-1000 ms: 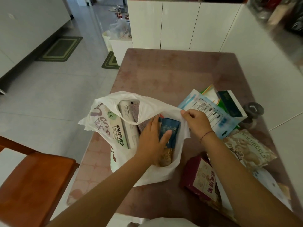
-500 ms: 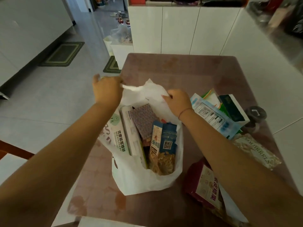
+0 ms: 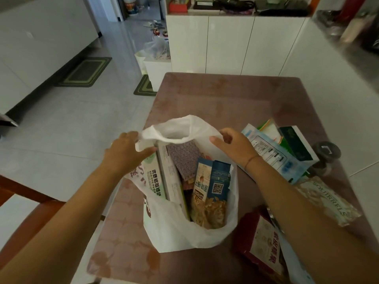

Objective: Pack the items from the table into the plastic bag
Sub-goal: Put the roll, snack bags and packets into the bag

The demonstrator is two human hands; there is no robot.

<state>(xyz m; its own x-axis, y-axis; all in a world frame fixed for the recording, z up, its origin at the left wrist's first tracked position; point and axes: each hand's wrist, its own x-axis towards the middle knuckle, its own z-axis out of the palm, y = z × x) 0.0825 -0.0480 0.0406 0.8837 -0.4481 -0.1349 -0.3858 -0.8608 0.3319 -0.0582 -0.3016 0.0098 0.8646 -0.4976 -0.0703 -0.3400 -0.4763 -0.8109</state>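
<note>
A white plastic bag (image 3: 180, 230) lies open on the brown table (image 3: 225, 95). My left hand (image 3: 125, 152) grips its left rim and my right hand (image 3: 233, 146) grips its right rim, holding the mouth apart. Inside are a long grey box (image 3: 170, 181), a purple patterned packet (image 3: 184, 158) and a blue snack pouch (image 3: 213, 187). To the right on the table lie a blue-and-white packet (image 3: 276, 158), a dark green box (image 3: 297, 144), a pale "Squirrels" bag (image 3: 326, 199) and a dark red pouch (image 3: 264, 247).
A small dark round object (image 3: 326, 152) sits at the table's right edge. A wooden chair (image 3: 24, 218) stands at the lower left. White cabinets (image 3: 231, 44) rise beyond the far table edge. Green mats (image 3: 86, 71) lie on the tiled floor.
My left hand left the blue pouch inside the bag and took the bag's left rim. Both hands then came lower and spread the mouth wider.
</note>
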